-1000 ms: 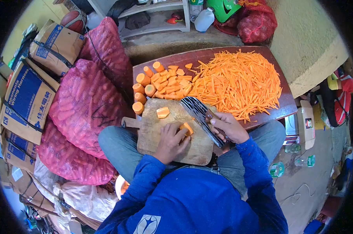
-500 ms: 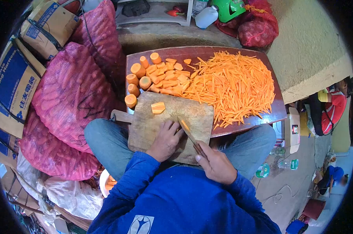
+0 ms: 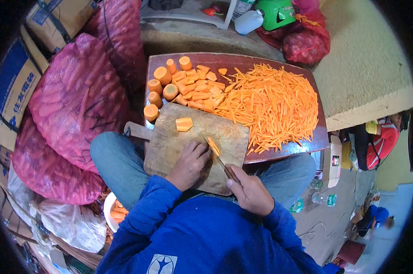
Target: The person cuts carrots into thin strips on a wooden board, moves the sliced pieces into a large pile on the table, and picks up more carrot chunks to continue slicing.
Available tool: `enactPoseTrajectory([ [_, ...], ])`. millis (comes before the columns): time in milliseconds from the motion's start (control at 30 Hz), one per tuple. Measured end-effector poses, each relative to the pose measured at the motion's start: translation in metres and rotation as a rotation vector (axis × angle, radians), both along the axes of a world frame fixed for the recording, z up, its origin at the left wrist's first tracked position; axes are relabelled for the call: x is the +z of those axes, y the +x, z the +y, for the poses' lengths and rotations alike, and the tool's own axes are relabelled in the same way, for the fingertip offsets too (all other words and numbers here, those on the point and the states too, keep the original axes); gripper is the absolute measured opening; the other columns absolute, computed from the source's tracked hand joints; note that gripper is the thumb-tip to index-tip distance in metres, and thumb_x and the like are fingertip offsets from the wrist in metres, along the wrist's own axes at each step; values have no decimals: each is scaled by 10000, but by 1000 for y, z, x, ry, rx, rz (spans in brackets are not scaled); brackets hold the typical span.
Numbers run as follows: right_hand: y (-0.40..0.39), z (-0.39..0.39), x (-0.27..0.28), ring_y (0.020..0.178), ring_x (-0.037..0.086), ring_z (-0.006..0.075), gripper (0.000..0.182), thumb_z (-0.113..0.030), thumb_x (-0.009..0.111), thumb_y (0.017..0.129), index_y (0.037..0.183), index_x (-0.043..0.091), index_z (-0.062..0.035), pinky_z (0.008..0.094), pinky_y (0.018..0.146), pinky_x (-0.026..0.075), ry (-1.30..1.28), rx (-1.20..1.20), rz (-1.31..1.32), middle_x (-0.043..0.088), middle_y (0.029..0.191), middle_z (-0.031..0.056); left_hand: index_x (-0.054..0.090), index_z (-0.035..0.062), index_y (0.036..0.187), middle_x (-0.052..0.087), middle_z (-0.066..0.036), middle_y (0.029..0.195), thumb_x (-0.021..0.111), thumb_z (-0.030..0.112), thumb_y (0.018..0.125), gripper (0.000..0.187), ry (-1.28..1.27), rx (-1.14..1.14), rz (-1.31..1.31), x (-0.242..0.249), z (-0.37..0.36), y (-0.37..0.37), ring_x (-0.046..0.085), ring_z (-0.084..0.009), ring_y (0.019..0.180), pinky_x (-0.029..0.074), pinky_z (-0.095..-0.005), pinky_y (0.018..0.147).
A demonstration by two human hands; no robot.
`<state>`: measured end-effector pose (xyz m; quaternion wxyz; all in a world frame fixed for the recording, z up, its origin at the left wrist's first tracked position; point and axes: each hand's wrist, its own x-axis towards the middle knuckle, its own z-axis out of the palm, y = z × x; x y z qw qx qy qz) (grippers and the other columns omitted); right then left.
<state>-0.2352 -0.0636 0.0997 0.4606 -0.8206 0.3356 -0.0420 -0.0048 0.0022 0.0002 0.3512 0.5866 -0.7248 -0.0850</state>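
Note:
A worn wooden cutting board (image 3: 234, 137) lies across my lap against the table edge. My right hand (image 3: 252, 192) is wrapped round the handle of a knife (image 3: 223, 166), its blade angled down to the board. Thin carrot strips (image 3: 214, 146) lie along the blade. My left hand (image 3: 188, 165) presses on the board just left of the blade, fingers curled together; whatever lies under them is hidden. A flat-cut carrot piece (image 3: 184, 124) rests near the board's upper left.
The dark red table (image 3: 261, 60) bears a heap of carrot strips (image 3: 279, 107), carrot slabs (image 3: 200, 86) and carrot chunks (image 3: 162, 74). Pink mesh sacks (image 3: 81, 100) and cardboard boxes (image 3: 15, 89) stand left. A white tub (image 3: 109, 212) holds carrots. Another person (image 3: 375, 215) is far right.
More carrot strips now show on the blade beside my left fingers. Both hands stay close to where they were. The whole view has shifted slightly.

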Motion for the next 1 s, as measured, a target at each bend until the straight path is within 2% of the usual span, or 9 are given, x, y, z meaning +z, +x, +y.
enactPoseTrajectory([
  [67,0,1,-6,824,726,483,412,-148,588,1063,1442,526,1,512,705,548,-4,7,-20,692,902,286,709,-52,1188,613,-178,1195,728,77,787,421,15,-11,-60,-4,-1,0,563,-383,1152,494,-479,1003],
  [133,7,3,-23,841,696,547,424,-199,590,1068,1445,493,-31,618,710,533,-38,-29,-42,699,899,332,711,-50,1191,613,-175,1191,717,79,799,412,34,-4,-51,6,0,0,563,-377,1151,489,-474,1000],
  [367,13,-2,-3,858,692,553,384,-181,589,1065,1412,522,-31,600,733,538,43,-26,35,695,927,335,718,-29,1193,619,-159,1167,727,91,797,414,2,50,-83,4,1,1,562,-365,1130,469,-473,986],
  [433,8,2,4,859,691,555,379,-181,588,1067,1410,528,-32,601,742,537,12,-16,-33,692,924,340,716,-26,1189,620,-159,1163,733,92,796,411,20,64,-73,6,1,1,564,-365,1125,469,-474,986],
  [500,11,3,-6,869,695,551,383,-181,585,1068,1417,524,-34,592,748,541,54,-20,2,698,937,334,715,-24,1184,621,-159,1159,739,94,794,408,35,48,-67,9,3,2,566,-366,1120,470,-476,986],
  [567,16,4,-18,890,700,548,388,-185,587,1068,1419,530,-30,581,757,550,-28,-41,7,707,952,321,713,-18,1164,622,-161,1156,745,83,796,383,63,64,-29,12,3,1,571,-366,1116,472,-475,986],
  [800,11,2,-1,905,711,539,441,-206,601,1065,1455,504,-26,606,769,546,86,-19,-12,714,975,336,714,-18,1179,625,-160,1165,773,70,752,439,-17,72,30,2,4,3,561,-370,1142,476,-483,991],
  [1000,19,5,-14,925,711,538,422,-215,593,1070,1439,530,-20,590,782,554,-7,-63,55,716,994,334,724,-14,1159,629,-146,1144,776,77,746,426,57,44,-25,8,5,3,569,-362,1124,468,-478,983],
])
